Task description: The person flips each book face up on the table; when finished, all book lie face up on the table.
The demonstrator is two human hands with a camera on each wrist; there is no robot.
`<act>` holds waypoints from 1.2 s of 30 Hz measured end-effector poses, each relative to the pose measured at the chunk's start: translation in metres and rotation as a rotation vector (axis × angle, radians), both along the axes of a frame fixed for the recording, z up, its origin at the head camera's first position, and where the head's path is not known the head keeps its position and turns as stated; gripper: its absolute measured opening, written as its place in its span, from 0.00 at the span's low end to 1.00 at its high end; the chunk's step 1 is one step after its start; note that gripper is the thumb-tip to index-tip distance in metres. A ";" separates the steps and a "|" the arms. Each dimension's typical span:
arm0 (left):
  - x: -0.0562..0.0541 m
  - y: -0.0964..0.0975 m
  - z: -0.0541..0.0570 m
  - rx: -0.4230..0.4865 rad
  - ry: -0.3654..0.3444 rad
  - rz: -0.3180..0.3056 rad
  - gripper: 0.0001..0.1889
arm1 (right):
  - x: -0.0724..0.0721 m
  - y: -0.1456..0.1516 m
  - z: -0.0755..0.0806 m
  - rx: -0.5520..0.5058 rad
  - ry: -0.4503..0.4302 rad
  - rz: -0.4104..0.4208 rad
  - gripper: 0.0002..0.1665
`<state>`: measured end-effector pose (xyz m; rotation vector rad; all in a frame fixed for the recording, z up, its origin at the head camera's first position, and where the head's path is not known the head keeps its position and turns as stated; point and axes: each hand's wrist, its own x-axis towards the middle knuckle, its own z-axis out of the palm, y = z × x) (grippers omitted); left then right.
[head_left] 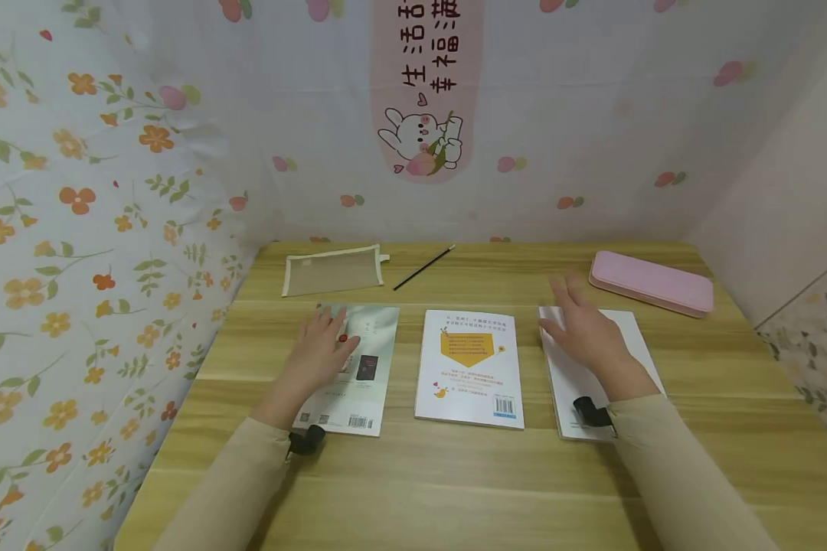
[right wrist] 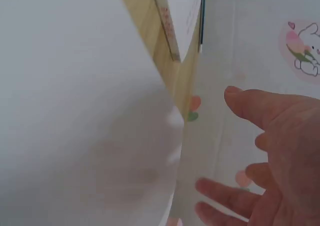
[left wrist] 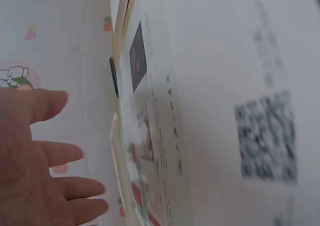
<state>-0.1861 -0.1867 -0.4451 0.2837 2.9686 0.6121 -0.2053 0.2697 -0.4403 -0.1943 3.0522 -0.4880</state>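
Note:
Three books lie in a row on the wooden table. My left hand (head_left: 322, 348), fingers spread, is over the pale green book (head_left: 375, 329) on the left. In the left wrist view a gap shows between that hand (left wrist: 45, 176) and the cover (left wrist: 205, 86). My right hand (head_left: 586, 333) is over the upper part of the white book (head_left: 570, 394) on the right, its fingertips slightly blurred. The right wrist view shows this hand's extended fingers (right wrist: 230, 196) apart from the blank white cover (right wrist: 85, 111). Neither hand holds anything.
Between the hands lies a white book (head_left: 469, 390) with a yellow-orange panel and barcode. Behind the row are a mesh zip pouch (head_left: 334, 272), a black pencil (head_left: 423, 268) and a pink case (head_left: 651, 283). Patterned cloth (head_left: 303, 199) hangs along the table's back edge.

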 end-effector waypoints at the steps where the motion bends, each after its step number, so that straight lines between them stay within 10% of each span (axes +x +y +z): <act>1: 0.002 -0.003 0.000 0.008 -0.023 0.002 0.38 | -0.001 -0.005 0.000 -0.014 -0.001 0.003 0.50; 8: 0.016 -0.018 0.004 0.073 -0.131 0.057 0.35 | -0.007 -0.039 -0.001 -0.138 -0.018 0.050 0.39; 36: 0.059 -0.071 0.005 0.143 -0.163 0.148 0.28 | -0.036 -0.158 -0.021 -0.196 -0.022 0.414 0.22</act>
